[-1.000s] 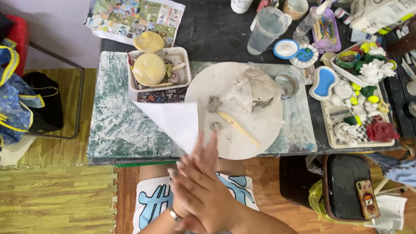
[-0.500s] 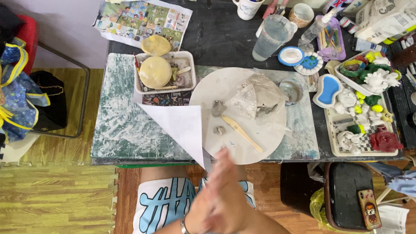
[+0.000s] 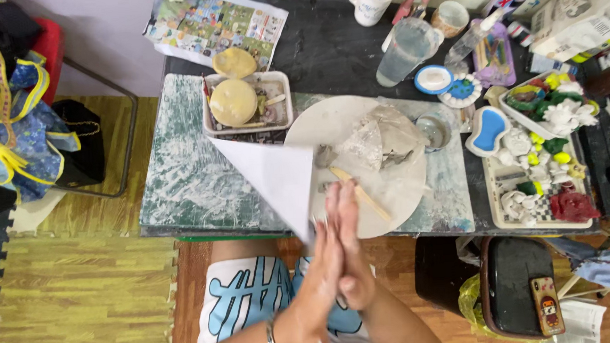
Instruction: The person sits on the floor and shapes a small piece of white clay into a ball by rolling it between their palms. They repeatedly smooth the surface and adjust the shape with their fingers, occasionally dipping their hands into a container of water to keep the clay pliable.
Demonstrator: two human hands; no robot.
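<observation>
The left hand (image 3: pixel 318 282) and right hand (image 3: pixel 351 259) press flat together, palm to palm, closed on something hidden between them. A white paper triangle (image 3: pixel 274 176) stands just beside the fingertips, its long axis slanting from upper left to lower right, over the round clay-smeared board (image 3: pixel 396 187).

Single head view, looking steeply down, near, over worktable (image 3: pixel 181 192) edge and lap

A home craft corner: clay on a round board (image 3: pixel 390 209), painted figurines (image 3: pixel 541 159), brush mug (image 3: pixel 368 1).
</observation>
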